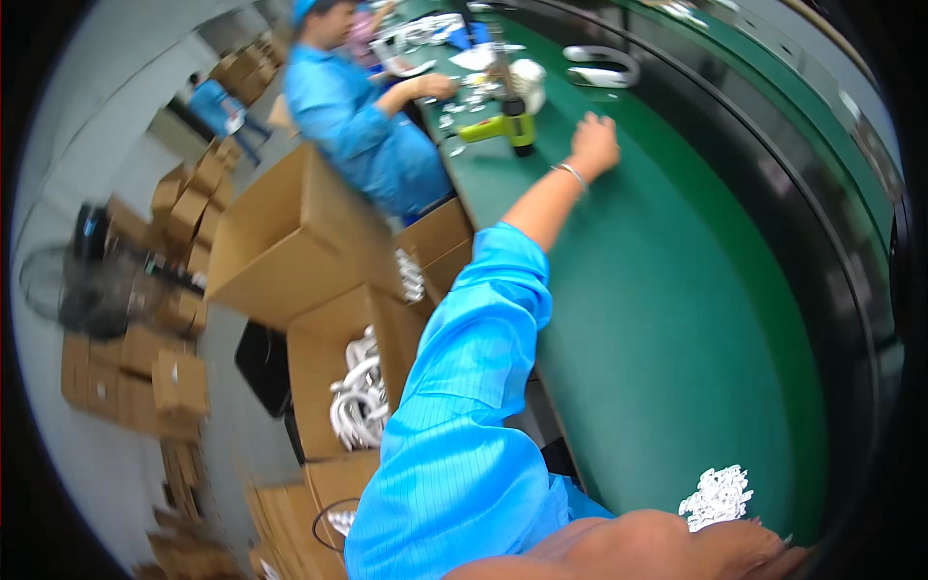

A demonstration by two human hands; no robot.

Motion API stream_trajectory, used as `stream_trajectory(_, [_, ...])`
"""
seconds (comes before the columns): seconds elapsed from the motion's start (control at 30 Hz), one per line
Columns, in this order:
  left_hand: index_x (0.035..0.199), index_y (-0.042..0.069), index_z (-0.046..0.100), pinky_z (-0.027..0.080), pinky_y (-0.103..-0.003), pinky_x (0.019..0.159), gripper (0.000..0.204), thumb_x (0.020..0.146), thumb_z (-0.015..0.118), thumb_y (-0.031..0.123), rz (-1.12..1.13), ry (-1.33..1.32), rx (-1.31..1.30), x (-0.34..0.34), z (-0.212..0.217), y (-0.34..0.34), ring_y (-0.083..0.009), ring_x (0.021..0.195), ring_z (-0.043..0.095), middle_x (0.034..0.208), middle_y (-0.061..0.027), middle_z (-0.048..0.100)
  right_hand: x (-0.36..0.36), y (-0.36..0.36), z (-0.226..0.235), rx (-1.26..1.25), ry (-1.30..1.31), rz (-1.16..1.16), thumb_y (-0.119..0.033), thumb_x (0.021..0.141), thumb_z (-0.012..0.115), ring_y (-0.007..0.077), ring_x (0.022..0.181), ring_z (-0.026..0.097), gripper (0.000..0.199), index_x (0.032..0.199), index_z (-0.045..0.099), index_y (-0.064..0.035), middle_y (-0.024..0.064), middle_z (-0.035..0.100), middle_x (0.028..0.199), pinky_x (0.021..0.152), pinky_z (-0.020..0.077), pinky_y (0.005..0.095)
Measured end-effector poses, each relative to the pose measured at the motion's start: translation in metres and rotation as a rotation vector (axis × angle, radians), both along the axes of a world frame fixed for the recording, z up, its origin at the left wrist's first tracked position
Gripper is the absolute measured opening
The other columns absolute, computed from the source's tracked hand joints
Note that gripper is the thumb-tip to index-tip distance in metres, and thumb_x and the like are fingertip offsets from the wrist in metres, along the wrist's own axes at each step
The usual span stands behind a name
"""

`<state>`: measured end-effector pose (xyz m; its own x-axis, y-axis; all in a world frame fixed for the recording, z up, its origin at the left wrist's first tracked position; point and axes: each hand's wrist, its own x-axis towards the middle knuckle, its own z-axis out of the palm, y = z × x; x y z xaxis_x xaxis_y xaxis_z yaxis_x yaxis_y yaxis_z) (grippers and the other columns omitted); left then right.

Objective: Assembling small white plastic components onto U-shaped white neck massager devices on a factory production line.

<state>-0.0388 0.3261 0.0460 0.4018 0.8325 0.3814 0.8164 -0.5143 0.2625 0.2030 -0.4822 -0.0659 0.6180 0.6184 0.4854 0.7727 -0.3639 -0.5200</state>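
Here, left hand [594, 143] lies loose on the green bench [677, 319] — cardboard boxes [290, 242] perhaps crowd the floor.

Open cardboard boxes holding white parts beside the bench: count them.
2. One open box stands left of the blue sleeve, full of white curved parts. Another sits nearer the co-worker, white parts at its edge. Others may be hidden.

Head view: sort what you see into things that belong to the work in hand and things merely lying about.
In hand:
- left hand, stretched out flat on the green belt
- yellow-green power screwdriver, nearest to it
- white curved part just beyond

Lying about:
- heap of small white pieces
- open cardboard boxes of white parts
- floor fan

The right hand cannot be made out.
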Motion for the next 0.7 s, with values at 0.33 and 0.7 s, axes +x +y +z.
stream_trajectory(0.33, [0.138,0.009,0.035,0.026,-0.059,0.103,0.063,0.079,0.057,0.016,0.096,0.109,0.36,0.077,-0.057,0.203,-0.0411,0.136,0.019,0.146,-0.0148,0.027,-0.079,0.108,0.096,-0.279,0.119,-0.37,-0.034,0.099,0.034,0.0372,0.111,0.053,0.056,0.127,0.041,0.0131,0.0284,0.053,0.12,0.098,0.0404,0.0428])
stream_trajectory(0.7, [0.116,0.006,0.052,0.028,-0.058,0.095,0.052,0.074,0.066,0.034,0.062,0.233,0.5,0.104,-0.052,0.219,-0.0321,0.11,0.048,0.113,-0.0112,0.054,-0.067,0.1,0.08,-0.229,0.082,-0.419,-0.032,0.1,0.031,0.0382,0.107,0.056,0.054,0.126,0.041,0.0141,0.0286,0.056,0.115,0.094,0.0445,0.0448])
